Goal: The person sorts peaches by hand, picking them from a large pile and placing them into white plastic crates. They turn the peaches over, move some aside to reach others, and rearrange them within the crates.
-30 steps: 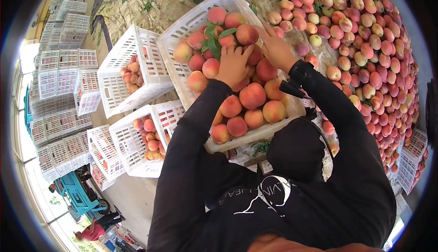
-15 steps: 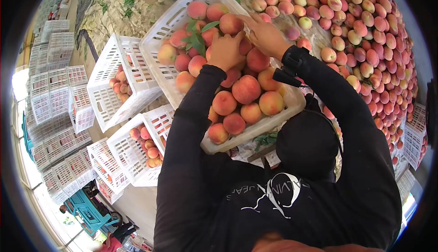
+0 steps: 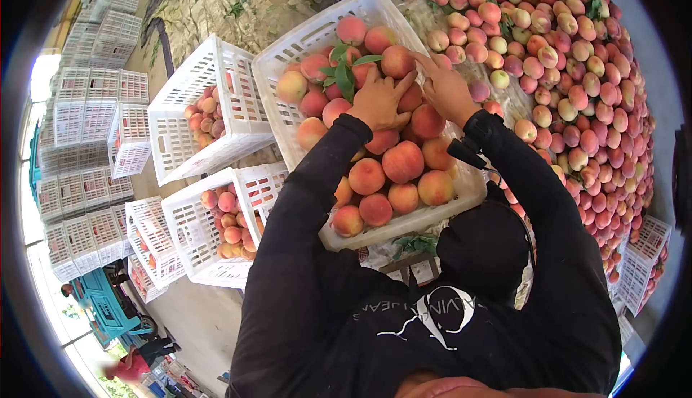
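Note:
A white plastic crate [image 3: 465,200] full of peaches sits tilted in front of me, with a sprig of green leaves [image 3: 344,79] lying on the fruit. My left hand [image 3: 380,103] rests on peaches in the middle of the crate, thumb and fingers apart. At the crate's right side, my right hand [image 3: 448,90] reaches over the rim with fingers stretched out. Its fingertips touch or nearly touch a red peach [image 3: 398,61]. Neither hand is closed round a fruit.
A large heap of peaches [image 3: 577,95] spreads on the right. Left of me stand white crates [image 3: 180,135] partly filled with peaches. Stacked crates [image 3: 86,110] line the far left, near a teal cart [image 3: 108,304] and a person in red [image 3: 130,367].
The view has shifted, so the crate appears lower and farther right. My left hand's fingers have spread from a bent pose. My right hand has drawn slightly back from the upper peach.

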`<state>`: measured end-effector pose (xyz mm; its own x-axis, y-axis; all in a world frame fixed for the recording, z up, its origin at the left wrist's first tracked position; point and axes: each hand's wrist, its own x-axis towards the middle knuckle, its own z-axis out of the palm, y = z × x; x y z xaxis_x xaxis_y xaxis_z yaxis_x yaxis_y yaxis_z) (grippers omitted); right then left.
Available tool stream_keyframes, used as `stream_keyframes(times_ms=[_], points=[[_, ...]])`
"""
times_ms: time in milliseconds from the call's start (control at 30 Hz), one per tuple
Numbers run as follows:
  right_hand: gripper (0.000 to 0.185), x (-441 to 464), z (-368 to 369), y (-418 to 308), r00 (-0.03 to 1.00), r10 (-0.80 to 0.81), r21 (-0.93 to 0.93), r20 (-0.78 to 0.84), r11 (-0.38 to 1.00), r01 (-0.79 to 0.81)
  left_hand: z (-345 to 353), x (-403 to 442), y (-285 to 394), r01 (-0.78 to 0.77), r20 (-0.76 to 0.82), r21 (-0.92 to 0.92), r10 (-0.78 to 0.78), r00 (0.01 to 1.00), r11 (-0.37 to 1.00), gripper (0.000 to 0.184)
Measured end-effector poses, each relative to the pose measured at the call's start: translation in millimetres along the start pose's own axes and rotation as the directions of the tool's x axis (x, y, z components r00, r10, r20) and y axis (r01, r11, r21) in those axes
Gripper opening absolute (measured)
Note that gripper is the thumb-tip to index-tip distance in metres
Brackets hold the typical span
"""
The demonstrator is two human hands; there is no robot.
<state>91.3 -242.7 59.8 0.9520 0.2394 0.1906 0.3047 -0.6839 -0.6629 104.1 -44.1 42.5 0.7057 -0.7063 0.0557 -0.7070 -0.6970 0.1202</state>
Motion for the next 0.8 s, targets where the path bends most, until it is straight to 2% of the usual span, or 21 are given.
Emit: stream_keyframes(times_ms=[100, 167, 200, 233, 300, 333, 367, 433, 467, 500, 567, 633, 700, 767, 800], points=[[0.057, -1, 5, 6, 1.000, -0.021, -0.071, -0.021, 0.997, 0.020, -9, -8, -1, -0.021, -0.062, 0.016, 0.022, 0.998, 1.000, 0.083], [0.057, -1, 3, 3, 1.000, -0.008, -0.075, -0.006, 0.997, 0.008, -27, -15, -5, 0.059, -0.085, -0.171, -0.074, 0.994, 0.984, 0.085], [0.058, -1, 2, 3, 1.000, 0.002, -0.080, -0.004, 0.997, -0.003, -33, -18, -8, 0.039, -0.233, -0.167, -0.077, 0.969, 0.985, 0.077], [0.058, -1, 2, 3, 1.000, 0.012, -0.081, -0.003, 0.997, -0.012, -34, -19, -11, 0.034, -0.228, -0.173, -0.073, 0.971, 0.984, 0.077], [0.058, 0, 2, 2, 1.000, 0.004, -0.058, -0.013, 0.998, -0.005, -36, -18, -15, -0.007, -0.337, -0.175, -0.053, 0.940, 0.985, 0.072], [0.058, 0, 3, 3, 1.000, 0.008, -0.061, -0.016, 0.998, -0.009, -36, -12, -9, -0.072, -0.359, -0.130, 0.021, 0.933, 0.989, 0.058], [0.057, 0, 4, 4, 0.999, -0.018, -0.055, -0.035, 0.998, 0.016, -32, -8, -2, -0.077, -0.360, -0.131, 0.025, 0.933, 0.988, 0.058], [0.056, 0, 4, 5, 0.998, -0.039, -0.056, -0.055, 0.998, 0.036, -17, 0, 13, -0.221, -0.124, 0.015, 0.222, 0.967, 0.975, 0.039], [0.057, 0, 4, 6, 0.999, -0.029, -0.043, -0.043, 0.999, 0.027, 5, 6, 16, -0.254, -0.212, 0.141, 0.280, 0.936, 0.957, 0.025], [0.058, -1, 4, 6, 0.999, -0.018, -0.031, -0.029, 0.999, 0.017, 9, 13, 23, -0.259, -0.213, 0.133, 0.283, 0.935, 0.957, 0.025], [0.058, -2, 2, 4, 1.000, 0.006, -0.034, -0.011, 0.999, -0.006, 16, 24, 36, -0.137, 0.066, 0.517, 0.121, 0.990, 0.845, 0.029], [0.058, 1, 1, 3, 1.000, 0.012, -0.036, 0.004, 0.999, -0.012, 18, 30, 44, -0.109, 0.100, 0.561, 0.064, 0.993, 0.821, 0.032], [0.056, 0, 2, 2, 0.999, -0.010, -0.040, -0.047, 0.999, 0.008, 17, 29, 43, -0.085, 0.131, 0.609, 0.005, 0.991, 0.789, 0.034], [0.056, 1, 2, 3, 0.998, -0.032, -0.055, -0.056, 0.998, 0.029, 14, 24, 33, -0.048, -0.008, 0.362, 0.055, 0.998, 0.931, 0.035], [0.056, 0, 2, 2, 0.997, -0.046, -0.067, -0.059, 0.997, 0.042, 12, 20, 30, -0.051, -0.009, 0.361, 0.058, 0.998, 0.931, 0.035]])
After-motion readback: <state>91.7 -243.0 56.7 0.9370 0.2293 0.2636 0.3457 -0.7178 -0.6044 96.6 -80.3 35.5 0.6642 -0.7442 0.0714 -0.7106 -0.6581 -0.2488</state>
